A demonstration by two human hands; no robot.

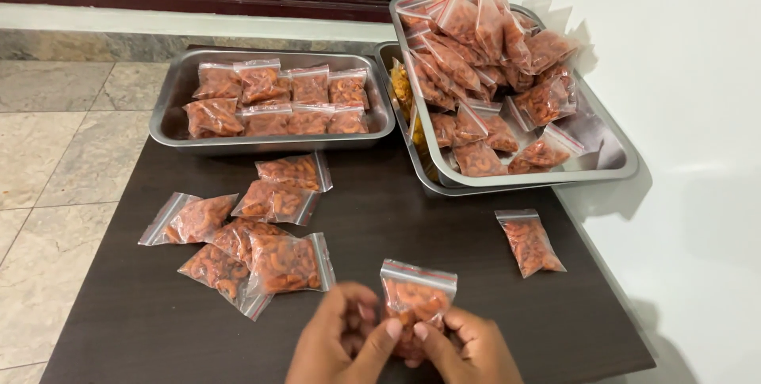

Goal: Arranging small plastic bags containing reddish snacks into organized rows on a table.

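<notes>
Orange snack bag (416, 295) between both hands — left hand (337, 340); right hand (468, 348)

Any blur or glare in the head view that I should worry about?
Head view: both hands, left hand and right hand, are slightly motion-blurred around the small bag; soft glare on the steel tray rim; bag shadows fall on the white wall; the table is sharp.

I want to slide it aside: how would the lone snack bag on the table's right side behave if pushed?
The lone bag is thin clear plastic around loose orange pieces, so it would probably flex. Lying flat, it should slide, not roll. It looks light.
</notes>
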